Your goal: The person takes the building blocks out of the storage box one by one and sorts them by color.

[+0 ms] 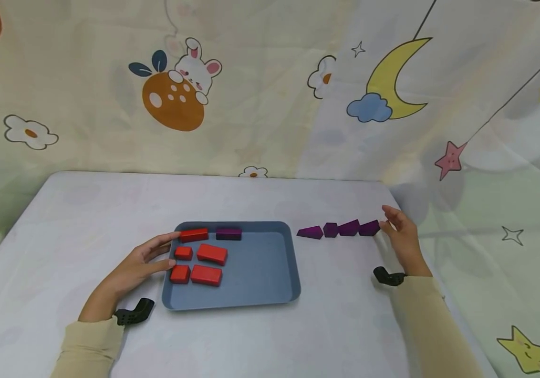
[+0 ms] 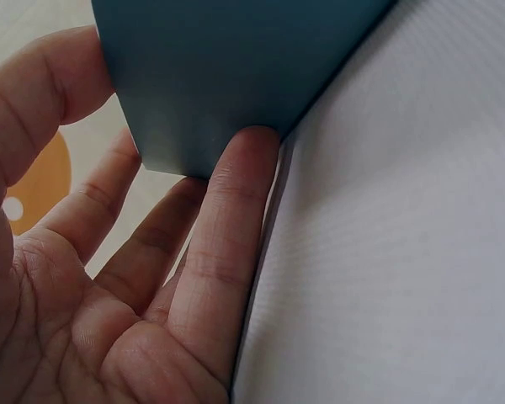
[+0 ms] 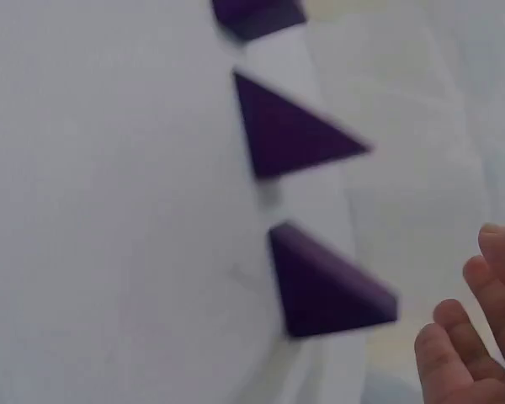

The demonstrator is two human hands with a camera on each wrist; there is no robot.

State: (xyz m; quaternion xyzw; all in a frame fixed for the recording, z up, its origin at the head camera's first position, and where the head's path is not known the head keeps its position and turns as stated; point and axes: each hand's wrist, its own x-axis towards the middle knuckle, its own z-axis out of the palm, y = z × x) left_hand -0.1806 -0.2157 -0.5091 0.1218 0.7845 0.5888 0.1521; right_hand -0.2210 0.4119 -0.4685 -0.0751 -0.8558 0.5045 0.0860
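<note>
At the left side of a blue-grey tray (image 1: 262,273) my left hand (image 1: 133,265) rests, thumb and fingers spread apart along the rim. In the left wrist view, the fingers (image 2: 236,210) touch the outside of the tray wall (image 2: 210,76). Inside the tray lie several red blocks (image 1: 211,253) and one purple block (image 1: 228,234). Beyond the right end of a row of purple blocks (image 1: 348,228), my right hand (image 1: 402,236) is raised with nothing in it. Its thumb and forefinger are close to the rightmost purple block (image 1: 369,228); the right wrist view shows them apart from the blocks (image 3: 328,286).
A white cloth covers the table (image 1: 260,341). The row of purple blocks lies right of the tray, near the back. Behind the table hangs a printed curtain (image 1: 260,105) with a rabbit, a moon and stars. The table's right edge runs close by the right hand.
</note>
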